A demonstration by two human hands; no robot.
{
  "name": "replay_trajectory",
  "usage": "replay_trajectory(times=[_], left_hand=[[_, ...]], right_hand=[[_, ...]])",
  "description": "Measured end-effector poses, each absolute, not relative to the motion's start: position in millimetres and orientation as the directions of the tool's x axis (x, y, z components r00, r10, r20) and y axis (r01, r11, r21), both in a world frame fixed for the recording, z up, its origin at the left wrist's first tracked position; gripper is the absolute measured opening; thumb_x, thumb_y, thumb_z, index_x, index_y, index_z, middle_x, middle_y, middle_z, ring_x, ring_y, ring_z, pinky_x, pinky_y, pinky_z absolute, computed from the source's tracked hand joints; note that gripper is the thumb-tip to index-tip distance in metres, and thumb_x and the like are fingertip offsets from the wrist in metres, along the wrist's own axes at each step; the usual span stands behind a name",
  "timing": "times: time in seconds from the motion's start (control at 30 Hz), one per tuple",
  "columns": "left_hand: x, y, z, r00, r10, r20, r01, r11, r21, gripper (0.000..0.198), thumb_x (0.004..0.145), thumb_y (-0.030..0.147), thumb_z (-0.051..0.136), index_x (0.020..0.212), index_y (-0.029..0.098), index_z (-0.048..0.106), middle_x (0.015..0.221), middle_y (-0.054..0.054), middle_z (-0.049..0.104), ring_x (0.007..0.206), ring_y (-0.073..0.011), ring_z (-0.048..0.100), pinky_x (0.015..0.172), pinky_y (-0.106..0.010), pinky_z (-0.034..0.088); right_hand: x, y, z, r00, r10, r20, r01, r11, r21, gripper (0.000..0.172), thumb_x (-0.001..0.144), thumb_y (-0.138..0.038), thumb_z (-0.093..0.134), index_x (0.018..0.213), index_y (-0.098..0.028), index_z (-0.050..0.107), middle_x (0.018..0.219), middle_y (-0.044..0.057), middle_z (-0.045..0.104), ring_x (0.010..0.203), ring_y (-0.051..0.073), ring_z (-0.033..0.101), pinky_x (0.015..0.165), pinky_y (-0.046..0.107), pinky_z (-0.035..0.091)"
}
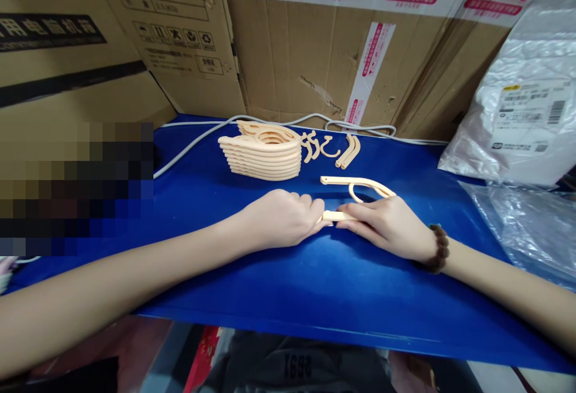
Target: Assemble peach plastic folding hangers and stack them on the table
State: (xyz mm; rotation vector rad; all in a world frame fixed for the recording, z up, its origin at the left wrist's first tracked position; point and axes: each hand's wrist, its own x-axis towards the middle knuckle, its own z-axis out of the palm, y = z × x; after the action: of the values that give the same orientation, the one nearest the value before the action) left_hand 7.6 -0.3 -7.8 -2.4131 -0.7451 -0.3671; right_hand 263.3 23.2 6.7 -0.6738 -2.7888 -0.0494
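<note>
My left hand (290,216) is closed around one end of a cream plastic hanger arm (335,216), and most of that end is hidden in the fist. On the other end my right hand (382,222), with a brown bracelet at the wrist, pinches the same piece between thumb and fingers. Just beyond the right hand shows another cream hanger arm (342,180) with a curved loop under it; whether the hand touches it I cannot tell. Farther back stands a neat stack of cream hanger pieces (263,159). Several small cream hooks (330,148) lie right of it, beside short curved pieces (348,153).
A white cable (198,144) runs along the back of the blue table (279,285). Cardboard boxes (288,51) wall off the rear and left. At the right are a white labelled plastic parcel (522,105) and clear plastic wrap (531,225). A blurred patch covers the left edge.
</note>
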Motion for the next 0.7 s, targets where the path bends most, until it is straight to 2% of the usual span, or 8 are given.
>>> replay_trajectory(times=[0.2,0.33,0.43,0.53,0.63,0.7], left_hand=[[6,-1,-5,0.808,0.417,0.416,0.578,-0.699,-0.421,0.04,0.111,0.038,0.036,0.079,0.019,0.052,0.063,-0.003,0.061,0.051,-0.0186,0.06,0.047,-0.031,0.024],[8,-2,-4,0.814,0.395,0.426,0.559,-0.731,-0.39,0.037,0.11,0.036,0.036,0.082,0.02,0.053,0.065,-0.002,0.062,0.054,-0.0181,0.062,0.048,-0.031,0.029],[9,-5,-3,0.802,0.388,0.454,0.564,-0.743,-0.361,0.036,0.111,0.033,0.034,0.083,0.02,0.052,0.064,0.0,0.062,0.054,-0.0167,0.062,0.048,-0.031,0.029],[9,-6,0,0.785,0.394,0.478,0.581,-0.736,-0.348,0.037,0.112,0.032,0.033,0.083,0.02,0.052,0.064,0.001,0.062,0.053,-0.0159,0.063,0.047,-0.031,0.028],[9,-6,4,0.766,0.422,0.485,0.611,-0.712,-0.346,0.038,0.112,0.031,0.032,0.082,0.02,0.052,0.063,0.001,0.062,0.052,-0.0155,0.063,0.046,-0.03,0.027],[8,-6,4,0.756,0.44,0.484,0.627,-0.7,-0.343,0.038,0.112,0.031,0.031,0.083,0.019,0.052,0.062,0.0,0.063,0.052,-0.0158,0.064,0.046,-0.03,0.027]], right_hand=[[263,23,7,-0.858,0.427,0.285,0.436,0.899,-0.035,0.053,0.114,-0.047,0.031,0.106,-0.015,0.073,0.072,0.002,0.073,0.059,0.011,0.065,0.057,0.024,0.037],[262,22,8,-0.863,0.407,0.301,0.417,0.909,-0.033,0.046,0.113,-0.043,0.037,0.105,-0.016,0.073,0.072,0.002,0.073,0.062,0.011,0.066,0.058,0.024,0.037],[261,21,9,-0.857,0.39,0.336,0.401,0.915,-0.038,0.04,0.112,-0.042,0.041,0.107,-0.017,0.072,0.081,0.003,0.076,0.069,0.012,0.069,0.063,0.024,0.042],[260,19,11,-0.827,0.374,0.419,0.387,0.92,-0.059,0.034,0.111,-0.041,0.046,0.109,-0.017,0.07,0.089,0.005,0.077,0.077,0.014,0.07,0.071,0.025,0.048],[259,19,14,-0.768,0.364,0.527,0.409,0.912,-0.034,0.025,0.108,-0.034,0.051,0.105,-0.017,0.069,0.086,0.005,0.074,0.079,0.015,0.066,0.075,0.029,0.05],[259,20,15,-0.718,0.382,0.582,0.463,0.887,-0.011,0.019,0.106,-0.029,0.055,0.099,-0.019,0.069,0.092,0.007,0.073,0.084,0.018,0.063,0.078,0.032,0.05]])
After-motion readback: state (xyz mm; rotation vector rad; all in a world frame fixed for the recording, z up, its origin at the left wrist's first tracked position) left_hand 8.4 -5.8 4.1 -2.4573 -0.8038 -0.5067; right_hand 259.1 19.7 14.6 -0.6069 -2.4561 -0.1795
